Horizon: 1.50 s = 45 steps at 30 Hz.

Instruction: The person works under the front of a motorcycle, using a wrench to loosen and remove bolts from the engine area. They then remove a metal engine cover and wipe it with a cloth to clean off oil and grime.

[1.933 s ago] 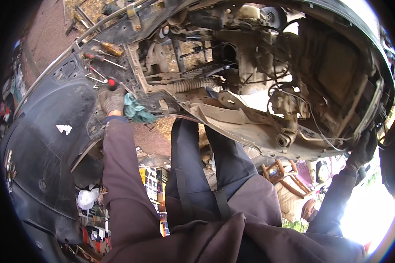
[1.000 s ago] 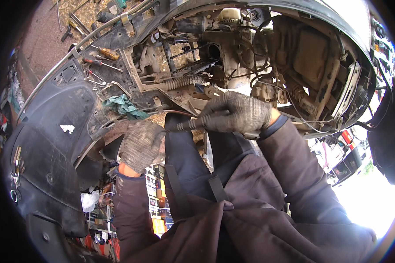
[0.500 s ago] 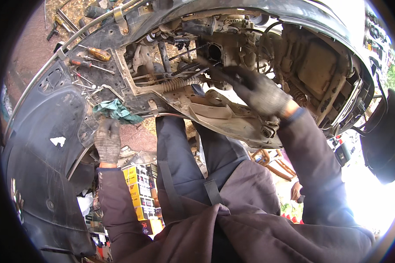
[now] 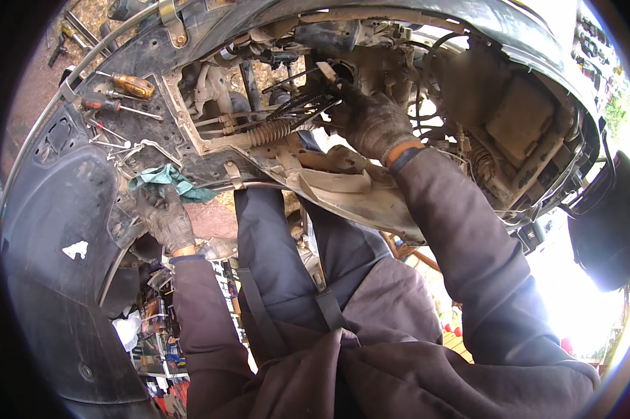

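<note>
My gloved right hand point(image 4: 379, 127) reaches into the opening of the dark car body, its fingers closed beside the dark round hole. A short pale flat piece point(image 4: 327, 72) sticks up by its fingertips; the rest of what it grips is hidden. Thin dark rods and cables point(image 4: 301, 105) run just left of these fingers, above a ribbed bellows boot point(image 4: 269, 133). On the left, my gloved left hand point(image 4: 165, 220) rests at the panel's near edge, fingers apart and touching a crumpled teal cloth point(image 4: 172, 183).
On the panel lie a yellow-handled screwdriver point(image 4: 133, 85), a red-and-black screwdriver point(image 4: 105, 105) and several small metal pieces point(image 4: 119, 144). A large black plastic liner point(image 4: 56, 279) stands at far left. More tools point(image 4: 74, 38) are on the ground beyond. The near body edge point(image 4: 371, 206) crosses before my legs.
My right hand has moved left and deeper into the opening, toward the dark round hole. My left hand's fingers have shifted onto the cloth. The whole view has shifted slightly.
</note>
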Tool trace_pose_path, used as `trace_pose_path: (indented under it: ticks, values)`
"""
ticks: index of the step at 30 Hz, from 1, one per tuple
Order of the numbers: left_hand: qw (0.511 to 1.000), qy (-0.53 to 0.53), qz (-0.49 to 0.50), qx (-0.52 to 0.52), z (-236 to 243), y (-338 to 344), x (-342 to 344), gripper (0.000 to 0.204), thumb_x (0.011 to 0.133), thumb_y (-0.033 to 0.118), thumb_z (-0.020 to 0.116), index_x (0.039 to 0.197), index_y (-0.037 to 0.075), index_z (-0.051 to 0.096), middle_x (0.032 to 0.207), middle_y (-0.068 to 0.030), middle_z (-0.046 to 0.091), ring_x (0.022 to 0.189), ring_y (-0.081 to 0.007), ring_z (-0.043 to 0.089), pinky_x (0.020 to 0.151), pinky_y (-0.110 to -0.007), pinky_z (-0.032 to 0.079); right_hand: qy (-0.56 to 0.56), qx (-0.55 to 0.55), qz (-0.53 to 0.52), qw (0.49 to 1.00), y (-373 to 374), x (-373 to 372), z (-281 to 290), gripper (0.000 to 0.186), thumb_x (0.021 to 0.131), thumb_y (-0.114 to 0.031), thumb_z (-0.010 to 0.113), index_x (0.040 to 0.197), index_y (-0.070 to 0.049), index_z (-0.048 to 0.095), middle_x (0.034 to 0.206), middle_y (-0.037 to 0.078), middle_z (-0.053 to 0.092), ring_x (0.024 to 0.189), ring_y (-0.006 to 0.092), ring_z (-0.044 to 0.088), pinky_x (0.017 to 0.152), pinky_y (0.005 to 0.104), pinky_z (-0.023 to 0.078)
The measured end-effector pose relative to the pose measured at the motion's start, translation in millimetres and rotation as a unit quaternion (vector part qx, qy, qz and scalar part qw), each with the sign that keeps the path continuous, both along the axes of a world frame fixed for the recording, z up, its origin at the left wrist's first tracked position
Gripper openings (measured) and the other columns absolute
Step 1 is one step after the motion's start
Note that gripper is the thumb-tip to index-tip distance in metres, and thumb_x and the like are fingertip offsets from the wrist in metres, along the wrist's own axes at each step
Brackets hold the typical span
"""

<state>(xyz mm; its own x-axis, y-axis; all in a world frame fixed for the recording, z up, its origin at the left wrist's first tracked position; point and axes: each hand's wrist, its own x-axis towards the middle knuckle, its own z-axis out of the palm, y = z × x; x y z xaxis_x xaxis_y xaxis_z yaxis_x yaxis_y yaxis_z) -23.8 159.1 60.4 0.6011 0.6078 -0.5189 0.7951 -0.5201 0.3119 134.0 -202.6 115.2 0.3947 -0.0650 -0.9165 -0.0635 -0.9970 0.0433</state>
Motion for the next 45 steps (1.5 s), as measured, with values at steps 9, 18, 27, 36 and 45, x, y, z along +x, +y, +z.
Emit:
trace_pose_path:
  ticks: [9, 18, 27, 36, 45]
  values:
    - [0.997, 0.010, 0.026, -0.065, 23, -34, 12, 0.065, 0.088, 0.016, 0.071, 0.141, -0.002, 0.039, 0.124, -0.0177, 0.054, 0.096, -0.0219, 0.058, 0.081, -0.034, 0.051, -0.001, 0.072, 0.166, 0.984, 11, -1, 4, 0.065, 0.085, -0.036, 0.066, 0.140, -0.008, 0.047, 0.115, 0.019, 0.066, 0.104, 0.0304, 0.065, 0.083, 0.0420, 0.054]
    - [0.969, -0.092, 0.041, -0.225, 10, -66, 24, 0.050, 0.089, 0.016, 0.069, 0.132, -0.001, 0.048, 0.102, -0.0121, 0.060, 0.084, -0.0146, 0.057, 0.072, -0.030, 0.050, -0.060, 0.176, 0.041, 0.982, -14, -21, -23, 0.063, 0.085, -0.022, 0.063, 0.145, -0.015, 0.043, 0.116, 0.021, 0.064, 0.104, 0.0371, 0.063, 0.088, 0.0438, 0.052]
    - [0.959, -0.020, -0.031, -0.280, 6, -118, 85, 0.039, 0.095, 0.026, 0.063, 0.121, -0.002, 0.060, 0.104, -0.0119, 0.067, 0.091, -0.0178, 0.064, 0.080, -0.031, 0.053, 0.038, 0.161, 0.038, 0.985, -19, 6, 2, 0.041, 0.083, -0.011, 0.062, 0.125, -0.009, 0.060, 0.109, 0.016, 0.066, 0.103, 0.0272, 0.064, 0.083, 0.0368, 0.054]
    - [0.892, 0.097, 0.030, -0.441, 12, -202, 119, 0.036, 0.090, 0.027, 0.064, 0.110, -0.002, 0.065, 0.090, -0.0146, 0.069, 0.074, -0.0220, 0.065, 0.064, -0.035, 0.052, 0.143, 0.226, -0.600, 0.754, 15, -11, 37, 0.029, 0.096, -0.030, 0.059, 0.113, -0.007, 0.061, 0.080, 0.002, 0.056, 0.057, 0.0108, 0.053, 0.046, 0.0253, 0.045]
    - [0.920, 0.044, -0.029, -0.388, 10, -210, 119, 0.039, 0.092, 0.032, 0.062, 0.112, -0.001, 0.066, 0.102, -0.0223, 0.069, 0.096, -0.0358, 0.065, 0.089, -0.043, 0.048, -0.069, 0.254, 0.055, 0.963, -30, -27, -70, 0.030, 0.080, -0.017, 0.066, 0.107, -0.004, 0.068, 0.104, 0.018, 0.069, 0.102, 0.0337, 0.065, 0.091, 0.0395, 0.050]
